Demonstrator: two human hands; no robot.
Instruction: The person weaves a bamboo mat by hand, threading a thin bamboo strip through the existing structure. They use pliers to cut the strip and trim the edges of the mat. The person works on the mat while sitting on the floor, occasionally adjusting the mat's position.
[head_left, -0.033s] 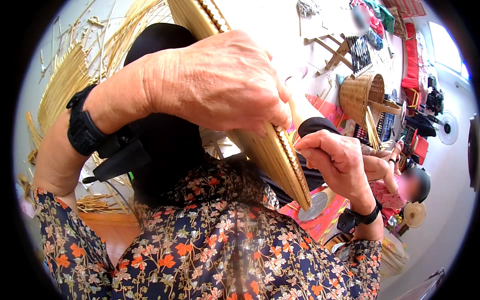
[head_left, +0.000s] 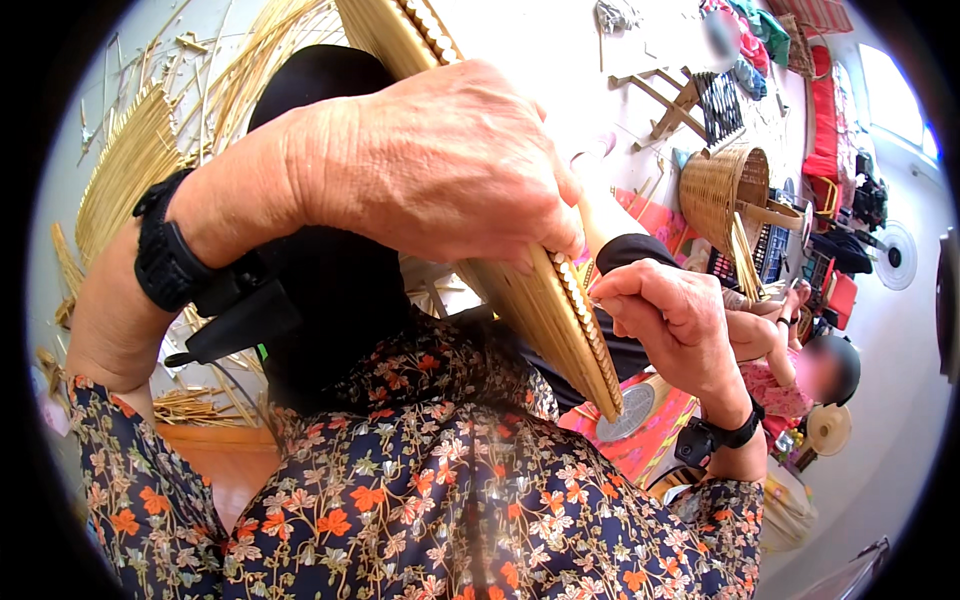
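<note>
Pale floor fills the background, strewn at the far left with loose bamboo strips [head_left: 130, 170] that fan out in a sheaf and leave little bare ground on that side. Nearer, a flowered sleeve [head_left: 140, 500] rises from the lower edge, and the forearm above it bends sharply at the elbow and runs rightward, a black wrist strap [head_left: 165, 250] around it. The left hand [head_left: 440, 165] lies palm down across the middle of the picture, its fingers pressed together and curled over the upper face of a woven bamboo piece [head_left: 560, 320], clamping it from above.

That piece runs as a long slanted band from the top centre down to the right, its beaded edge facing right and its lower tip ending free above a pink patterned cloth [head_left: 650, 430]. Just right of that edge, the right hand [head_left: 670, 320] comes up from the lower right with the wrist bent back, fingers closed in a pinch at the rim; what they pinch is too small to tell.

Further right the floor opens out, with a round woven basket [head_left: 720, 185] and another seated person [head_left: 800, 370] beyond.
</note>
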